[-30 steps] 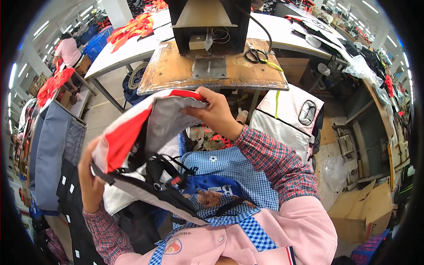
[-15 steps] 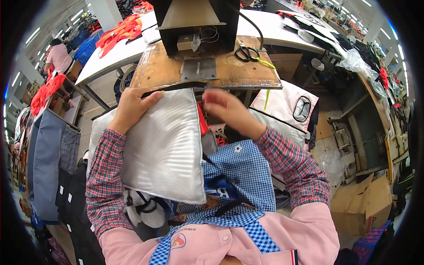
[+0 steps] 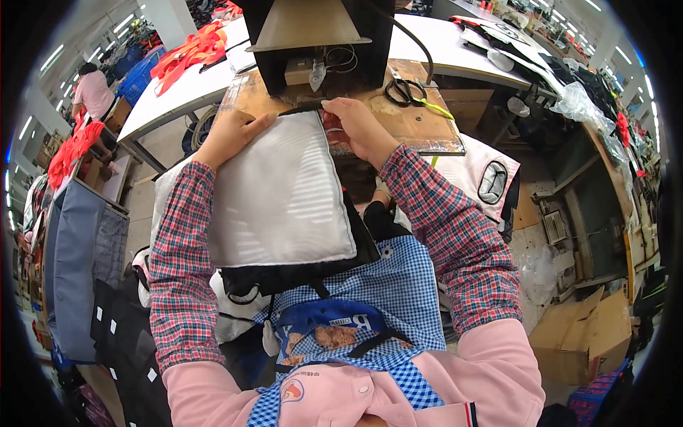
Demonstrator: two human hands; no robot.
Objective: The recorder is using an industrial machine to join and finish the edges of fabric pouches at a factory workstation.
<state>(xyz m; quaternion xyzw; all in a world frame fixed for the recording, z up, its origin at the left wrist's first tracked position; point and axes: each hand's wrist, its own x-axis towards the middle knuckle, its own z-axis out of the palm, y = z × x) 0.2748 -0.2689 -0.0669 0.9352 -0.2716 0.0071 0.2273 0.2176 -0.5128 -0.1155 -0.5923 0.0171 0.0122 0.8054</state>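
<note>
A square silvery-white padded fabric panel [image 3: 284, 199] with black fabric along its far edge and below its near edge is raised between my two hands. My left hand [image 3: 231, 139] grips its upper left side, the thumb stretched along the far edge. At the far right corner my right hand [image 3: 356, 128] pinches the edge with thumb and fingers. The far edge overlaps the front of a worn wooden machine table [image 3: 420, 127]. Just beyond it stands a black machine [image 3: 267, 53] with a tapered beige cover [image 3: 309, 28].
Black-handled scissors [image 3: 404, 91] lie on the wooden table's right, beside a yellow-green strip [image 3: 435, 108]. A pale pink and white bag piece [image 3: 473, 174] hangs at the right. Farther right sits an open cardboard box [image 3: 583, 334]. Dark fabric pieces [image 3: 121, 334] hang at left.
The panel has moved up and away, its far edge now over the wooden table. My right hand has closed on its right corner; more black fabric shows under it.
</note>
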